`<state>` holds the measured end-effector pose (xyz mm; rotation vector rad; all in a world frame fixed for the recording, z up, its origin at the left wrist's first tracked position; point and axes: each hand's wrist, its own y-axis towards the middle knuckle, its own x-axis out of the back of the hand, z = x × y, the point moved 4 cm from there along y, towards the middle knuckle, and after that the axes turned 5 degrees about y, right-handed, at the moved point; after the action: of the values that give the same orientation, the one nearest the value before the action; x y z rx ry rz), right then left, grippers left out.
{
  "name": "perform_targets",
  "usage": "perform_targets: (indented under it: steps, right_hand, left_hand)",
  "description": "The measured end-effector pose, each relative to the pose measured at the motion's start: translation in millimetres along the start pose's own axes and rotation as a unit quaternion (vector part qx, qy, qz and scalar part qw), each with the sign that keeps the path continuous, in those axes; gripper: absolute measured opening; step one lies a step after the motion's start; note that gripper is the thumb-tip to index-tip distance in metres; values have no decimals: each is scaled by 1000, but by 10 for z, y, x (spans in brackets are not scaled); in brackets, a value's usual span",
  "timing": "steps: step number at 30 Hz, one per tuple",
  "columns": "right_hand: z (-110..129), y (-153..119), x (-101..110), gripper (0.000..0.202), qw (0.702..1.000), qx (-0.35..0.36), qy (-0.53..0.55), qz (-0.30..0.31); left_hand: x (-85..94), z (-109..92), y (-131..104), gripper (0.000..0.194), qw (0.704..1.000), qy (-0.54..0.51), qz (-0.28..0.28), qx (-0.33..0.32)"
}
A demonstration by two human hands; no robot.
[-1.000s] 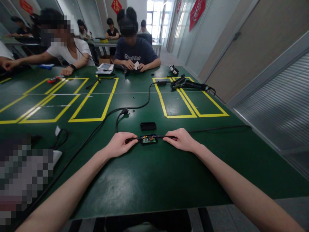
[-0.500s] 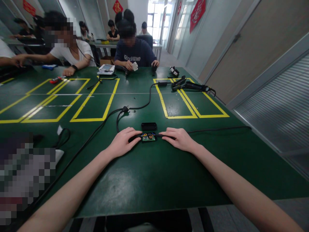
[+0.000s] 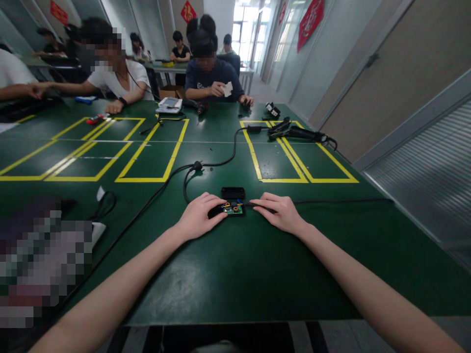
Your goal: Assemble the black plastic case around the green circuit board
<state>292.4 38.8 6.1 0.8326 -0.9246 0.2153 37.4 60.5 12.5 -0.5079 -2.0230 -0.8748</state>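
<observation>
A small black case (image 3: 242,212) lies open on the green table, with a green circuit board (image 3: 235,209) and coloured wires inside. Its black cover (image 3: 233,192) rests just behind it. At the case's left end is my left hand (image 3: 203,214), thumb and fingers closed around the case edge and the cable end there. My right hand (image 3: 278,212) pinches the black cable (image 3: 252,204) where it enters the case from the right. That cable runs on to the right across the table.
A black plug (image 3: 197,166) and its cable lie behind my left hand. Yellow tape outlines (image 3: 283,181) mark the green table (image 3: 206,289). Black tool-like parts (image 3: 303,133) lie at the back right. Pixelated items sit at the left edge. People sit across the table, one holding a white part (image 3: 228,89).
The whole view has shifted slightly, so things appear further right. My left fingers reach further over the case's left end. Across the table, the person's hand with the white part has risen.
</observation>
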Motion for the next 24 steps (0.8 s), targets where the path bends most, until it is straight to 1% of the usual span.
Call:
perform_targets:
  steps: [4, 8, 11, 14, 16, 21, 24]
  right_hand:
    - [0, 4, 3, 30, 1000, -9, 5, 12]
    - [-18, 6, -39, 31, 998, -18, 33, 59]
    - [-25, 9, -54, 31, 996, -30, 42, 76]
    - [-8, 23, -47, 31, 995, -39, 44, 75]
    - [13, 40, -43, 32, 996, -41, 44, 69]
    - [95, 83, -49, 29, 999, 2, 27, 32]
    - [125, 87, -72, 29, 998, 14, 38, 46]
  left_hand:
    - [12, 7, 3, 24, 1000, -19, 4, 5]
    - [42, 3, -15, 28, 1000, -27, -2, 11]
    - [77, 21, -40, 22, 999, -34, -18, 36]
    - [109, 69, -56, 9, 996, -34, -30, 72]
    - [115, 93, -55, 11, 996, -43, -25, 80]
    - [100, 98, -47, 15, 996, -69, -11, 55]
    - [86, 89, -53, 15, 997, -69, -10, 43]
